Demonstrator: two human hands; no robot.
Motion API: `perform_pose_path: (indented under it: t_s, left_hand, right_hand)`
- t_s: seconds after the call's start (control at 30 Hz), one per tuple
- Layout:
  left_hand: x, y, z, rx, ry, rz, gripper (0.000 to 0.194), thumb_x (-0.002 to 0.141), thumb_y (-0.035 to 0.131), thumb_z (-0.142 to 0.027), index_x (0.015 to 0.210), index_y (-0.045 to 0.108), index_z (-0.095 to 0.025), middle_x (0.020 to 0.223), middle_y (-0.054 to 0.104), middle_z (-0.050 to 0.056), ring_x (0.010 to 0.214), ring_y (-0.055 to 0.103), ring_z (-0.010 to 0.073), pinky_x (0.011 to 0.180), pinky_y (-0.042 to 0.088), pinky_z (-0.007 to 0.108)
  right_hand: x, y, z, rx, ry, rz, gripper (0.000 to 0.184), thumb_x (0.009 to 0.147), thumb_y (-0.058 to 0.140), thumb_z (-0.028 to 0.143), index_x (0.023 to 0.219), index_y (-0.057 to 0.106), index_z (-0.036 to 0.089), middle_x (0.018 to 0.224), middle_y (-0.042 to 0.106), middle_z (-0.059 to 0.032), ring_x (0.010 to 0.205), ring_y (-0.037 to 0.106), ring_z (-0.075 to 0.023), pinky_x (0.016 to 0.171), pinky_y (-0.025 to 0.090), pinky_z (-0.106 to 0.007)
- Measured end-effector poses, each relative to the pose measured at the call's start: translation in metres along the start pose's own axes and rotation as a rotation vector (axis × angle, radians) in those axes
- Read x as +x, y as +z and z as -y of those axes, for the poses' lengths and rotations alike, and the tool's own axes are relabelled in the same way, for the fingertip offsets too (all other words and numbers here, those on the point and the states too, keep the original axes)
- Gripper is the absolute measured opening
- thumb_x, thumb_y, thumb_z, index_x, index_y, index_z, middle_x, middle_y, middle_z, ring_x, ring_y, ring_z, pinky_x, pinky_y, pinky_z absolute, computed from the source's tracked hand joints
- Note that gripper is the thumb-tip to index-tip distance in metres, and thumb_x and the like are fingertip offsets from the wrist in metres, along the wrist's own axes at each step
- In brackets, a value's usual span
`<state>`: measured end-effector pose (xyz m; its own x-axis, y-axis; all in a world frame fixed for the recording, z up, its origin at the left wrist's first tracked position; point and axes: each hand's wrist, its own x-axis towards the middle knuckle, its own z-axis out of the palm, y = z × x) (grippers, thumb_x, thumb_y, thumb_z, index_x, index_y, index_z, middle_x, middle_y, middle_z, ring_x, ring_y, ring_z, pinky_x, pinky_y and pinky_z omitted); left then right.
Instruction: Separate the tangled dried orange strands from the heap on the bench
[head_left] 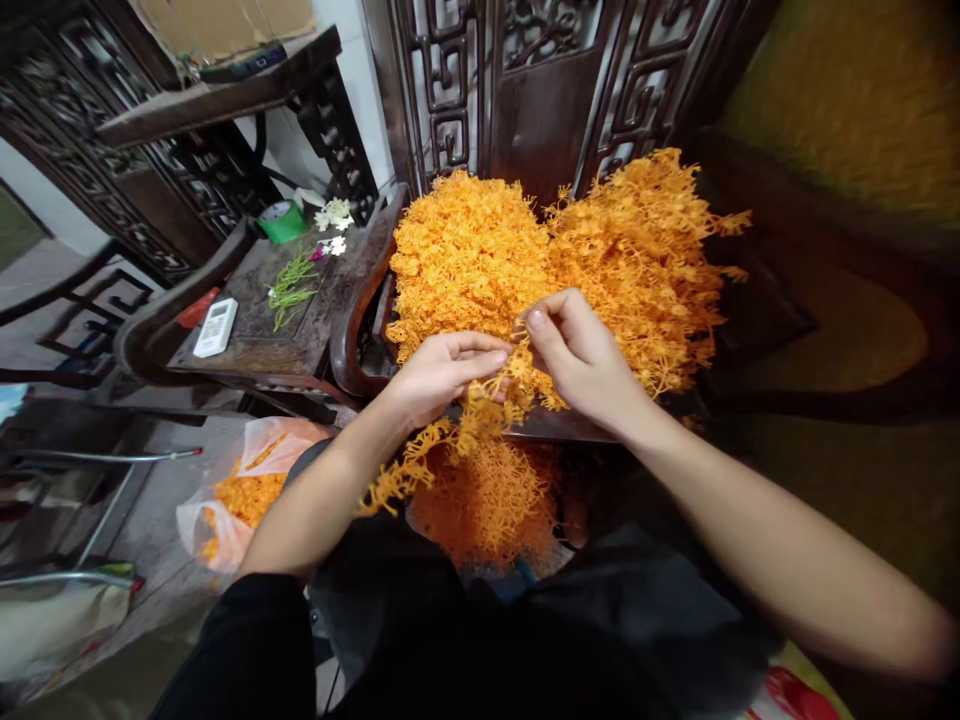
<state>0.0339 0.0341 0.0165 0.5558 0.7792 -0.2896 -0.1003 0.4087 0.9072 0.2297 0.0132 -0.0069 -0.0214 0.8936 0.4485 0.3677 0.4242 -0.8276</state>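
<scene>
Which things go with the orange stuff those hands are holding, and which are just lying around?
Probably in use:
orange branching strand, in the left hand and right hand
big orange heaps behind the hands
lower orange heap

Probably just lying about:
white remote control
green tape roll
green stems
white flowers

Left hand: angled right, thumb and fingers drawn into a pinch.
Right hand: slightly farther off, index finger curled to thumb.
Left forearm: bare, rising from near left, black sleeve by the elbow.
Right forearm: bare, slanting in from near right.
</scene>
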Motion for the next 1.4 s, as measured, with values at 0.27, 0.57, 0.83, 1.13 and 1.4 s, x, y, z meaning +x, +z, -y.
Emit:
perform_pose_path:
  t_s: [0.27, 0.57, 0.83, 1.13, 1.4]
  left_hand:
    - [-0.003, -0.004, 0.002, 0.166, -0.056, 0.136, 0.04, 0.08, 0.087, -0.037, 0.103, 0.063, -0.015, 0.08, 0.074, 0.004, 0.069, 0.069, 0.0122, 0.068, 0.051, 0.026]
    - [0.003, -0.004, 0.006, -0.101, 0.087, -0.06, 0.044, 0.063, 0.097, -0.036, 0.086, 0.067, -0.013, 0.078, 0.072, 0.001, 0.07, 0.07, 0.0117, 0.07, 0.056, 0.026]
    - [-0.009, -0.005, -0.001, 0.011, 0.048, -0.002, 0.039, 0.071, 0.093, -0.036, 0.09, 0.067, -0.014, 0.079, 0.074, 0.002, 0.066, 0.068, 0.0097, 0.063, 0.051, 0.022]
    - [-0.025, -0.018, -0.021, 0.169, -0.032, 0.04, 0.026, 0.077, 0.087, -0.027, 0.088, 0.068, -0.013, 0.065, 0.071, 0.002, 0.053, 0.06, 0.0078, 0.051, 0.042, 0.02]
    - [-0.006, -0.009, -0.008, -0.074, 0.1, -0.223, 0.014, 0.082, 0.073, -0.011, 0.095, 0.076, -0.011, 0.099, 0.079, 0.012, 0.09, 0.075, 0.0185, 0.082, 0.06, 0.034]
  right_hand:
    - [-0.004, -0.001, 0.009, -0.037, -0.24, 0.085, 0.022, 0.105, 0.055, 0.027, 0.123, 0.07, 0.024, 0.109, 0.069, -0.0078, 0.101, 0.067, -0.021, 0.087, 0.054, -0.038]
    - [-0.005, -0.005, 0.006, -0.368, -0.584, -0.001, 0.021, 0.1, 0.065, 0.028, 0.12, 0.067, 0.021, 0.1, 0.066, -0.01, 0.09, 0.063, -0.0236, 0.078, 0.055, -0.039]
    - [-0.011, 0.0, 0.007, -0.361, -0.575, 0.16, 0.021, 0.102, 0.063, 0.029, 0.119, 0.069, 0.018, 0.092, 0.069, -0.0101, 0.082, 0.065, -0.0226, 0.073, 0.054, -0.037]
    - [0.028, -0.041, -0.014, 0.446, 0.023, -0.519, 0.029, 0.086, 0.081, 0.041, 0.071, 0.07, 0.02, 0.057, 0.056, 0.0011, 0.044, 0.042, -0.0087, 0.043, 0.03, -0.026]
    - [0.002, -0.007, 0.008, 0.324, 0.115, 0.067, 0.026, 0.099, 0.066, 0.045, 0.109, 0.078, 0.024, 0.084, 0.069, -0.003, 0.062, 0.056, -0.0127, 0.055, 0.044, -0.029]
